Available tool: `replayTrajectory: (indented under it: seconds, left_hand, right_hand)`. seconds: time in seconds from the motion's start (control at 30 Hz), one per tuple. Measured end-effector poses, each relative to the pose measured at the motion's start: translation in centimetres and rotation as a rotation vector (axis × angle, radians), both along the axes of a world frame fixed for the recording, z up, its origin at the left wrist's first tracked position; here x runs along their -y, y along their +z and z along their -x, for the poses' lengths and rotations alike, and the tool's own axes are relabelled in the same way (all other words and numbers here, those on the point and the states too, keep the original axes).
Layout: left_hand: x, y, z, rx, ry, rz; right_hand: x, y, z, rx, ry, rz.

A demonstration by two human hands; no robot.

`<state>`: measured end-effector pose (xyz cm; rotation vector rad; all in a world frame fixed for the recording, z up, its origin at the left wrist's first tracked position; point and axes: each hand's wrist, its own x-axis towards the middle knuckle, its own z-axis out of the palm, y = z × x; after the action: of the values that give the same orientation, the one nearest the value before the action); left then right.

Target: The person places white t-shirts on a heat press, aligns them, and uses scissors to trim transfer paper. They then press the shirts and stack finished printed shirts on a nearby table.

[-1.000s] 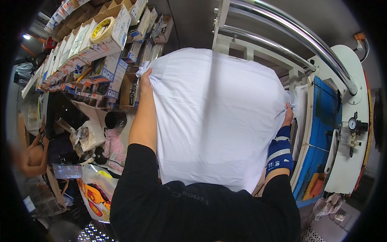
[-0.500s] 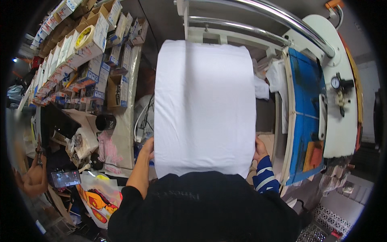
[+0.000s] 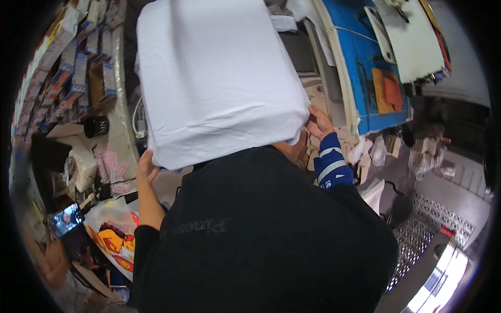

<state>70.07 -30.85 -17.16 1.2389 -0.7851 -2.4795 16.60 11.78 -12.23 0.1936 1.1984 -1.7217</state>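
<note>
A smooth white cloth (image 3: 219, 78), perhaps a shirt, is spread over a wide flat form in front of me, with creases along its near edge. My left hand (image 3: 147, 166) grips the near left corner of the cloth, fingers closed at its edge. At the near right corner my right hand (image 3: 319, 123), below a blue sleeve with pale stripes, pinches the cloth's edge between thumb and fingers. The form under the cloth is hidden. My black-clad upper body covers the area just below.
A machine with a blue panel (image 3: 355, 68) and white housing (image 3: 412, 41) stands at right. Several small cartons (image 3: 102, 83) are racked at left, above a dark mug (image 3: 96, 127). A lit phone (image 3: 68, 219) is at lower left, near another person's blurred hand (image 3: 55, 261).
My view has shifted, so the cloth sits higher and further left. Both hands have moved from the cloth's sides to its near corners, and its near edge now shows more creases.
</note>
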Motion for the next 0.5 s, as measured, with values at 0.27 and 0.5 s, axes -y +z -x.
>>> replayTrajectory:
  seconds: [0.27, 0.5]
  left_hand:
    - [-0.5, 0.9, -3.1, -0.005, 0.274, 0.107]
    - [-2.4, 1.9, 1.2, 0.318, 0.119, 0.257]
  right_hand:
    - [-2.4, -1.5, -0.9, -0.264, -0.102, -0.169]
    - [-1.6, -1.3, -1.5, -0.130, -0.038, -0.152]
